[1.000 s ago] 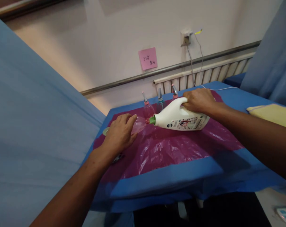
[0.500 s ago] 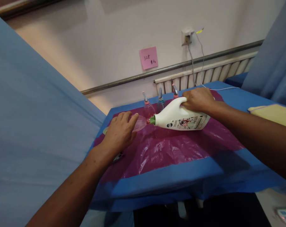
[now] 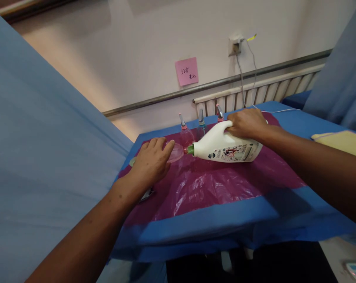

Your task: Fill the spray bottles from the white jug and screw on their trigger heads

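A big white jug (image 3: 225,146) with a green neck lies tipped on its side over the magenta plastic sheet (image 3: 213,184). My right hand (image 3: 246,123) is wrapped round its handle. The jug's mouth meets the opening of a small clear pink bottle (image 3: 175,152), which my left hand (image 3: 151,161) grips from above, fingers curled over it. The bottle also lies nearly flat, neck toward the jug.
Three small bottles with spout caps (image 3: 199,127) stand in a row behind the jug. Blue cloth (image 3: 213,224) covers the table, and blue screens rise at left and right. A yellow pad (image 3: 343,141) lies at right. A small dark object (image 3: 145,194) lies by my left wrist.
My left hand's fingers have shifted slightly forward over the pink bottle. The jug and my right hand stay almost where they were.
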`<control>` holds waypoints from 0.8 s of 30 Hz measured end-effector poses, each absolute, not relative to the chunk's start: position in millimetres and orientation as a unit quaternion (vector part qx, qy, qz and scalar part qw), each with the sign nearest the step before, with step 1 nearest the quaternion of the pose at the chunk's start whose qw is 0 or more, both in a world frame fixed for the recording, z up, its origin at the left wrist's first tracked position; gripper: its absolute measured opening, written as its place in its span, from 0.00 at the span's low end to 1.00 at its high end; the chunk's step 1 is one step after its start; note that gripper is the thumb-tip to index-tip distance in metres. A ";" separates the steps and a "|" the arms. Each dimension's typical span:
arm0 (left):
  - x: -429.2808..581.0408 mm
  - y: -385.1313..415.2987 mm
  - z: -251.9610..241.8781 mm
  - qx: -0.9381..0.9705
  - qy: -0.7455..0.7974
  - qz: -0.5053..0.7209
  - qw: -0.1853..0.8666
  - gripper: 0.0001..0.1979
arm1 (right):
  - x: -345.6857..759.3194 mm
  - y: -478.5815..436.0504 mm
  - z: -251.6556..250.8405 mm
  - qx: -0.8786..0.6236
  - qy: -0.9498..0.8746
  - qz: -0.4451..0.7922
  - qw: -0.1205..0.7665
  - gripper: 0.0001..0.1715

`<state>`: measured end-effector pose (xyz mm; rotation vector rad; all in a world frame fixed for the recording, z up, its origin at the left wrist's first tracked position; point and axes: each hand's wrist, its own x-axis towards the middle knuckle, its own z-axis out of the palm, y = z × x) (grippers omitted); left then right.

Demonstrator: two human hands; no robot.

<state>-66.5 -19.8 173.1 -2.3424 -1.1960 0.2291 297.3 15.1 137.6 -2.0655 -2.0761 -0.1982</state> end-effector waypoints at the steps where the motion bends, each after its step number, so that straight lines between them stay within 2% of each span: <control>1: -66.1 -19.4 173.5 -0.859 -0.440 0.084 0.247 0.34 | 296.9 15.1 138.3 -0.701 -0.703 -0.067 0.098 0.29; 24: -56.9 -14.0 185.9 -0.854 -0.437 0.121 0.257 0.30 | 294.2 18.3 143.9 -0.709 -0.697 -0.051 0.099 0.25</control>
